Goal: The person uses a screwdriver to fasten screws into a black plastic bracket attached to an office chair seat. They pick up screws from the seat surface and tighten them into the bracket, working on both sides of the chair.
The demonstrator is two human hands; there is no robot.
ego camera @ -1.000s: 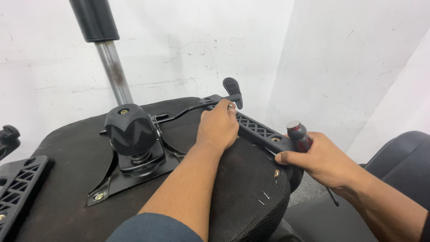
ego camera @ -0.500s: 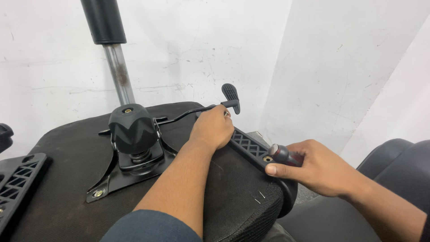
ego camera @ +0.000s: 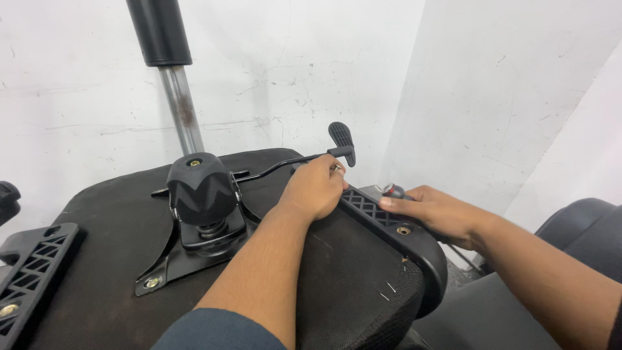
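Note:
An upturned office chair seat in black fabric lies before me. My left hand presses down on a black plastic armrest bracket along the seat's right edge. My right hand grips a screwdriver with a dark handle, held at the bracket's outer side, its shaft hidden behind the hand. A brass bolt shows in the bracket near that hand. The black tilt mechanism with its gas lift column stands on the seat's middle, and a lever with a paddle tip reaches out past my left hand.
A second black armrest bracket lies at the seat's left edge. White walls meet in a corner behind the seat. Another dark chair part sits at the lower right.
My right hand has brought the screwdriver in closer to the bracket and lowered it. My left hand stays on the bracket. The view has shifted slightly.

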